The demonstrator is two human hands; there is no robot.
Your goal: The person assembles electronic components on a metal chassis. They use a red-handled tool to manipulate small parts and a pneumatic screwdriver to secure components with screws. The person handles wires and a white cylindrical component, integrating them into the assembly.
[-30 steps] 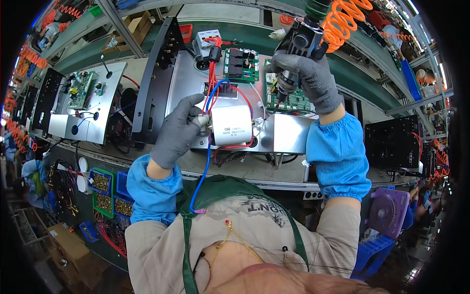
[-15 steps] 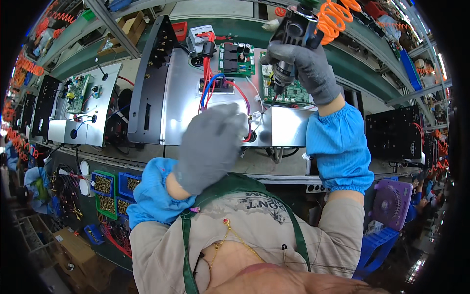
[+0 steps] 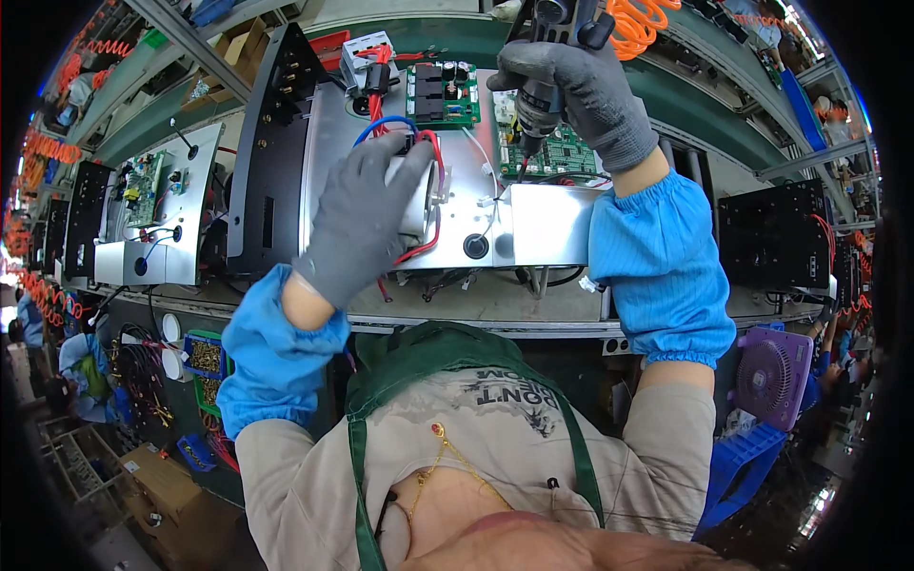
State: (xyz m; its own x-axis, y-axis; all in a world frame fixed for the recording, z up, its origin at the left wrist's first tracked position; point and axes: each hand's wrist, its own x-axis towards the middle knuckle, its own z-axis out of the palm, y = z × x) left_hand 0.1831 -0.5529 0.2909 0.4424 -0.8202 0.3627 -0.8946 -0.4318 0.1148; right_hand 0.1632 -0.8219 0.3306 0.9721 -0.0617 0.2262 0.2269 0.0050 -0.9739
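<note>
My left hand (image 3: 367, 214) is closed around a small silver box-like part (image 3: 415, 202), with red and blue wires (image 3: 437, 171) running from it. It is over the metal chassis plate (image 3: 466, 195); its underside is hidden by my fingers. My right hand (image 3: 590, 100) grips a dark power screwdriver (image 3: 546, 95). The tool points downward, its tip at the green circuit board (image 3: 557, 157) on the right of the plate; contact cannot be made out. A smaller green board with black blocks (image 3: 443, 95) sits farther back. Red wires (image 3: 376, 90) rise to a grey block (image 3: 367, 57).
A black panel (image 3: 271, 152) stands along the chassis's left side, and a raised silver box (image 3: 550, 226) at its front right. Another open chassis (image 3: 157, 209) lies left, a black unit (image 3: 773, 240) right. An orange coiled hose (image 3: 638, 24) hangs behind the tool. Screw bins (image 3: 205, 357) stand lower left.
My left hand has moved left and forward, and now holds the silver part with its wires. The chassis has shifted slightly left in view. My right hand still holds the screwdriver over the green board.
</note>
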